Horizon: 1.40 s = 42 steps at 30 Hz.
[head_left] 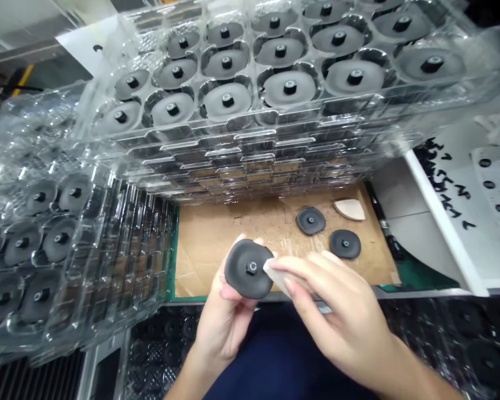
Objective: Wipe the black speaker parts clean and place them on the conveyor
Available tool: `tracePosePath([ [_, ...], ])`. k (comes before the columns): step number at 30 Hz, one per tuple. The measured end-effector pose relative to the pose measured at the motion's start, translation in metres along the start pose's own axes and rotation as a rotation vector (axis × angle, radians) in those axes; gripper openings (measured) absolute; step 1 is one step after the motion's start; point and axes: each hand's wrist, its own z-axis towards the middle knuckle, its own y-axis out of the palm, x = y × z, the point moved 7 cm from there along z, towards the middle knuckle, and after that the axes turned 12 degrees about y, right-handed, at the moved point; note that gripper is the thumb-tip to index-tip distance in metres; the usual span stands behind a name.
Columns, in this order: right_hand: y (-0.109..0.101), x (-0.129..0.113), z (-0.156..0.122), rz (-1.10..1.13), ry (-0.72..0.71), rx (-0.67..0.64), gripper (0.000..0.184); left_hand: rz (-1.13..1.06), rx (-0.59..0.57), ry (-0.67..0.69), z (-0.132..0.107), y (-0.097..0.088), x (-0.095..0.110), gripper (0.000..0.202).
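Note:
My left hand (223,316) grips a dark grey rubber-like disc (241,272) with a metal-centred black hub (251,268), its face tilted up toward me. My right hand (337,311) pinches a pale sanding pad (281,276) between fingers and thumb, pressing it against the disc's rim. Beyond my hands, two similar discs (310,220) (345,244) lie flat on a cardboard sheet (216,239), next to a cream wedge-shaped pad (350,208). My fingers hide the lower part of the held disc.
Stacked clear plastic trays (233,133) holding rows of discs rise behind the cardboard, and another stack (45,244) stands to the left. More discs in trays (162,339) lie below. A black tool (385,222) and a white-edged panel (445,222) are at right.

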Motion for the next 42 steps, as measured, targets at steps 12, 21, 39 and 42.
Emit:
tracePosePath([
  [12, 0.064, 0.139, -0.027, -0.175, 0.25, 0.18, 0.028, -0.081, 0.188, 0.116, 0.009, -0.002, -0.004, 0.05],
  [21, 0.024, 0.066, 0.001, 0.026, 0.089, 0.188, 0.02, -0.055, 0.097, 0.15, 0.01, 0.0, -0.003, 0.061],
  [39, 0.008, -0.034, -0.026, -0.041, -0.216, 0.246, 0.022, -0.16, -0.087, 0.184, -0.026, 0.011, 0.018, 0.044],
  [42, 0.007, -0.046, -0.033, 0.046, -0.303, 0.224, 0.022, -0.161, -0.112, 0.182, -0.033, 0.012, 0.021, 0.047],
])
